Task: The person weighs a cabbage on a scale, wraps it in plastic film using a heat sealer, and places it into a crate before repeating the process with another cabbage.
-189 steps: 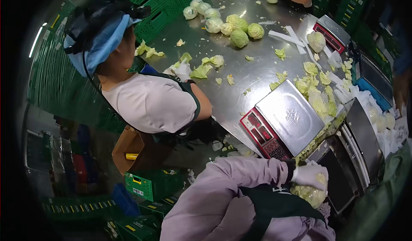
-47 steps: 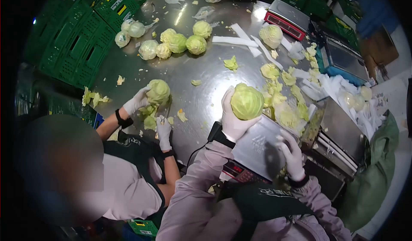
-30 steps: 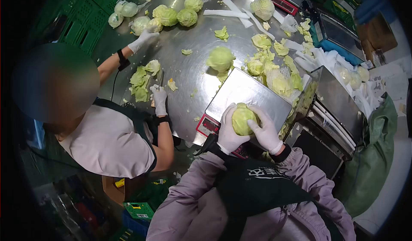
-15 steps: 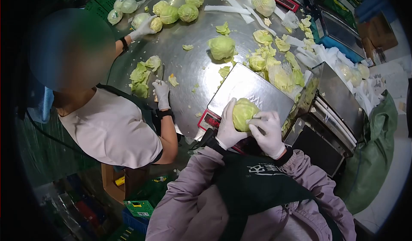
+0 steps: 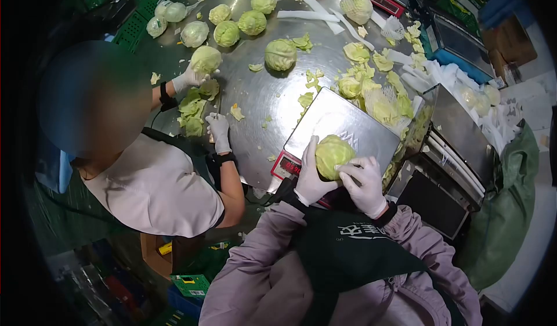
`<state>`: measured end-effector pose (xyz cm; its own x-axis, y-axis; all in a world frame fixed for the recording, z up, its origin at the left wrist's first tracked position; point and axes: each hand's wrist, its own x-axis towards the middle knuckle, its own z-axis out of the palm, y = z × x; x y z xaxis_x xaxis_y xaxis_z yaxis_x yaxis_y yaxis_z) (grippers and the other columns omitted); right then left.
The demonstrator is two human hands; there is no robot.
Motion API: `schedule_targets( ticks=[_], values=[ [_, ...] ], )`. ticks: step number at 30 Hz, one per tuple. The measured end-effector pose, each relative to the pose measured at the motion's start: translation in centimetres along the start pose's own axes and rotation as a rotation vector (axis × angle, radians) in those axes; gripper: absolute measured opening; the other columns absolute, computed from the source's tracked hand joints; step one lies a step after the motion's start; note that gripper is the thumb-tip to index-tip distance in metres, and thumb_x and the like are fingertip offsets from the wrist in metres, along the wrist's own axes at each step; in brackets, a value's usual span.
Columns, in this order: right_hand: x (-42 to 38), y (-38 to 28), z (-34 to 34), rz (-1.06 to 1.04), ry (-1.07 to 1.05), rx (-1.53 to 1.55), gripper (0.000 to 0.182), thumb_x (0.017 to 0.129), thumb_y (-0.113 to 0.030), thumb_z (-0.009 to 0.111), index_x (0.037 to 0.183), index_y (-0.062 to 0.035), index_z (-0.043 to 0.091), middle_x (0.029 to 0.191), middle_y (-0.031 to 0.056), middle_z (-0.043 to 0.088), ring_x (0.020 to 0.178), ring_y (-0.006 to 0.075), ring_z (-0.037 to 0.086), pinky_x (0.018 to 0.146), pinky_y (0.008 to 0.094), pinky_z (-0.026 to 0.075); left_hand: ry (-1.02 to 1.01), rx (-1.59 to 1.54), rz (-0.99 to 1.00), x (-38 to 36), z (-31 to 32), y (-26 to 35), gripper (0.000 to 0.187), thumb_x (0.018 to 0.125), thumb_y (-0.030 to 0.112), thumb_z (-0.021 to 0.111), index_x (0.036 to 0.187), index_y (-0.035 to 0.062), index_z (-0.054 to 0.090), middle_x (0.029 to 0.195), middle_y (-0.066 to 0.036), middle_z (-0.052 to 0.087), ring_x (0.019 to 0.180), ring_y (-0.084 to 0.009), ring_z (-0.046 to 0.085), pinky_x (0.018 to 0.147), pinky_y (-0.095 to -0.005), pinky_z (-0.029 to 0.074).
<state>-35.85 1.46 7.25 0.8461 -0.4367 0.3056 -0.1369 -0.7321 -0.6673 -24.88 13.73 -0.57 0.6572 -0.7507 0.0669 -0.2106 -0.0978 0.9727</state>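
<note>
Pale green cabbage in both hands, over the near side of a scale on a steel table.

We find the tabletop shiny and strewn with leaf scraps, with green crates past its far left and a limp green sack at right. The cabbage is round and veined; the scale's platform is flat metal, and we cannot tell whether the two touch. We note the left hand, white-gloved, grasping the cabbage's left side; the right hand has its fingertips drawn together against the other side, whether pinching a leaf we cannot tell. Crumpled leaves line the platform's far edge; leftward, open steel runs toward a co-worker's hand.
</note>
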Motion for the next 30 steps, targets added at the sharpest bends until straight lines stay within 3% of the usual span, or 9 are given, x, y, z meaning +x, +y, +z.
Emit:
schedule_targets(
  ticks=[5,8,11,12,13,15,21,26,30],
  values=[
    [-0.7,0.0,-0.3,0.074,0.039,0.098,0.013,0.077,-0.009,0.068,0.089,-0.0108,0.073,0.088,0.0069,0.062,0.087,0.0259,0.056,0.081,0.0369,0.043,-0.009,0.046,0.010,-0.9,-1.3,0.1,0.113,0.064,0.023,0.086,0.149,0.0002,0.015,0.148,-0.022,0.026,0.134,-0.0361,0.031,0.112,-0.0438,0.028],
    [-1.5,1.0,-0.6,0.198,0.063,0.164,0.012,0.082,-0.007,0.065,0.092,-0.0075,0.072,0.089,0.0074,0.063,0.088,0.0234,0.058,0.081,0.0337,0.044,0.100,-0.052,-0.036,-0.8,-2.3,-0.8,0.084,0.080,0.019,0.074,0.146,-0.0005,0.027,0.146,-0.022,0.031,0.136,-0.0322,0.031,0.111,-0.0411,0.028],
    [-2.8,3.0,-0.5,0.390,0.074,0.425,0.013,0.088,-0.005,0.060,0.096,-0.0042,0.070,0.091,0.0069,0.065,0.088,0.0198,0.058,0.080,0.0301,0.044,0.268,-0.331,-0.360,0.0,-3.1,-1.7,0.046,0.093,0.015,0.061,0.134,0.0004,0.047,0.126,-0.012,0.055,0.111,-0.0190,0.055,0.093,-0.0286,0.045],
    [-3.5,4.2,-0.1,0.446,0.085,0.484,0.016,0.092,-0.006,0.057,0.101,-0.0016,0.069,0.090,0.0057,0.066,0.085,0.0152,0.059,0.076,0.0260,0.045,0.278,-0.219,-0.378,0.3,-3.5,-2.6,0.029,0.098,0.015,0.053,0.122,0.0015,0.060,0.103,-0.005,0.066,0.089,-0.0121,0.060,0.083,-0.0235,0.048],
    [-3.7,4.3,-0.4,0.446,0.086,0.485,0.016,0.092,-0.006,0.057,0.101,-0.0016,0.069,0.090,0.0057,0.066,0.085,0.0152,0.059,0.076,0.0260,0.045,0.278,-0.218,-0.377,0.5,-4.0,-2.7,0.029,0.098,0.015,0.053,0.122,0.0015,0.060,0.103,-0.005,0.066,0.089,-0.0121,0.060,0.083,-0.0235,0.048],
    [-4.0,4.2,-1.0,0.649,-0.014,0.581,0.016,0.091,-0.006,0.058,0.102,-0.0007,0.069,0.087,0.0056,0.067,0.076,0.0120,0.060,0.071,0.0240,0.047,0.176,-0.453,-0.589,0.7,-4.6,-2.8,0.028,0.099,0.018,0.051,0.120,0.0039,0.063,0.100,-0.003,0.068,0.081,-0.0062,0.057,0.074,-0.0198,0.047],
    [-3.5,0.5,-1.7,0.499,-0.154,0.506,0.017,0.092,-0.005,0.058,0.104,-0.0025,0.069,0.084,0.0061,0.068,0.069,0.0079,0.060,0.063,0.0233,0.048,0.113,-0.466,-0.540,1.4,-3.8,-2.3,0.029,0.098,0.021,0.055,0.119,0.0026,0.063,0.096,0.001,0.066,0.079,-0.0044,0.054,0.072,-0.0185,0.045],
    [-0.6,-1.6,-1.9,0.226,-0.176,0.309,0.022,0.088,-0.012,0.061,0.108,-0.0099,0.070,0.086,0.0154,0.067,0.076,0.0305,0.065,0.070,0.0346,0.051,0.088,-0.400,-0.501,3.0,-3.3,-1.9,0.023,0.092,0.018,0.065,0.107,0.0012,0.069,0.091,-0.001,0.067,0.080,-0.0065,0.057,0.073,-0.0203,0.046],
    [-0.1,-1.8,-1.7,0.151,-0.240,0.093,0.026,0.089,-0.016,0.060,0.113,-0.0131,0.068,0.079,0.0143,0.066,0.074,0.0301,0.064,0.069,0.0370,0.051,0.082,-0.371,-0.452,3.4,-3.8,-1.1,0.011,0.091,0.010,0.065,0.097,0.0020,0.069,0.089,0.000,0.067,0.081,-0.0064,0.059,0.074,-0.0213,0.048]
  ],
)
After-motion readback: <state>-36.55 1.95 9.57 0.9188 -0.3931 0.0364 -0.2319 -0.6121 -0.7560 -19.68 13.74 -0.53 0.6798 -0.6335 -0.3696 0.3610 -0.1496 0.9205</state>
